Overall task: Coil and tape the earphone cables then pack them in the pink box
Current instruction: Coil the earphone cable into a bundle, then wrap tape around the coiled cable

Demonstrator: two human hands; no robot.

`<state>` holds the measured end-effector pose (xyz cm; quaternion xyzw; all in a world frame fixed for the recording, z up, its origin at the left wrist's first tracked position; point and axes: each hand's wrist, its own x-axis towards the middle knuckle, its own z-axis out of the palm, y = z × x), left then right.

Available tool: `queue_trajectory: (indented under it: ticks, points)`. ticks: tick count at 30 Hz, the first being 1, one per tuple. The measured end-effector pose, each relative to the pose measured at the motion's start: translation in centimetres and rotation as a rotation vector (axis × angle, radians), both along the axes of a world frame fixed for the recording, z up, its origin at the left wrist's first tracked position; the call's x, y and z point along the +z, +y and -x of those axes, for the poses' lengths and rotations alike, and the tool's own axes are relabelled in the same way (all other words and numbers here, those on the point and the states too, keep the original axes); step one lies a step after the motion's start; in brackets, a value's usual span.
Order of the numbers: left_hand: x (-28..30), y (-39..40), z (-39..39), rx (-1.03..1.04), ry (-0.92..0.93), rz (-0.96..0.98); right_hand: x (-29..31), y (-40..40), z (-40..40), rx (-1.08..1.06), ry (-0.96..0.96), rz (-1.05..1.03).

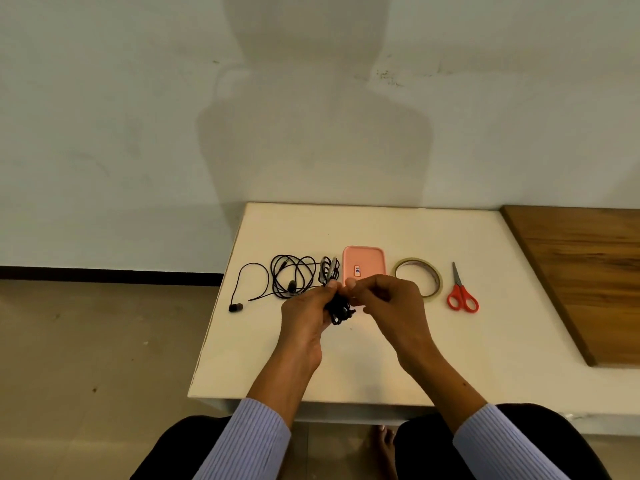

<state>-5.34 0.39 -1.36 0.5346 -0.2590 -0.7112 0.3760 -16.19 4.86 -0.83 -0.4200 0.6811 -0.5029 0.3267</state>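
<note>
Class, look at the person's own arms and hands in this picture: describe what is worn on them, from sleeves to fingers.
Both arms wear long shirt sleeves, pale blue-lilac with fine stripes: the left sleeve and the right sleeve are both pushed up the forearm, leaving the wrists bare. The left hand and right hand are bare: no gloves, and no watch, ring or bracelet is visible.

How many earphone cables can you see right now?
3: one bundle held in the left hand and right hand; one loose on the table; one coiled beside the pink box.
</note>
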Motion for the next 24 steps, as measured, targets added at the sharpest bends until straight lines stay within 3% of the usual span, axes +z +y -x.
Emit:
queue_trajectory:
  ticks: [5,7,12,15,18,24]
  points:
    - [0.5,0.5,0.3,-0.094,-0.04,0.118,0.0,0.0,4.9,-0.259,0.193,0.009]
    - [0.6,0.7,0.6,-0.128,-0.079,0.165,-1.0,-0.3,7.0,-0.302,0.369,-0.092]
    - [0.8,0.9,1.3,-0.159,-0.114,0.213,-4.9,-0.1,8.0,0.084,0.807,-0.548]
    - [1.0,1.0,1.2,-0.166,-0.106,0.207,-5.8,0.4,7.3,0.099,0.997,-0.493]
    - [1.3,1.5,0.7,-0.185,-0.102,0.202,-5.8,1.4,6.8,0.093,1.003,-0.437]
    - [3.0,3.5,-1.3,-0.208,-0.007,0.143,-3.1,4.4,6.2,-0.067,0.72,-0.351]
